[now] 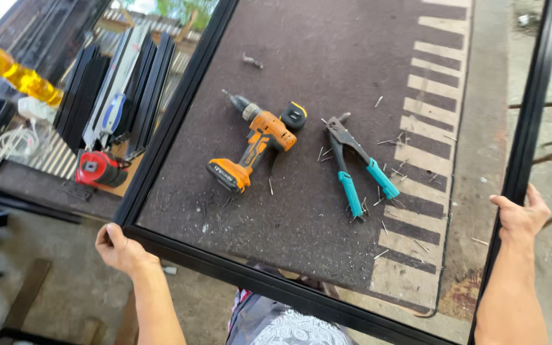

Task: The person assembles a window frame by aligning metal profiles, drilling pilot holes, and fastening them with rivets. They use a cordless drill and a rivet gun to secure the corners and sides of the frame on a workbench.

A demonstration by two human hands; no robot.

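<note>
I had two hands on one black metal frame (180, 96), my left hand (119, 249) at its near corner and my right hand (522, 214) on its right bar. On the bench (352, 38) I counted one orange cordless drill (253, 147), one tape measure (294, 116) just beside it, and one hand riveter (356, 163) with two teal grips, among too many loose rivet pins to count. Off to the left sat one red tool (100, 169) and one stack of dark metal bars (113, 89).
</note>
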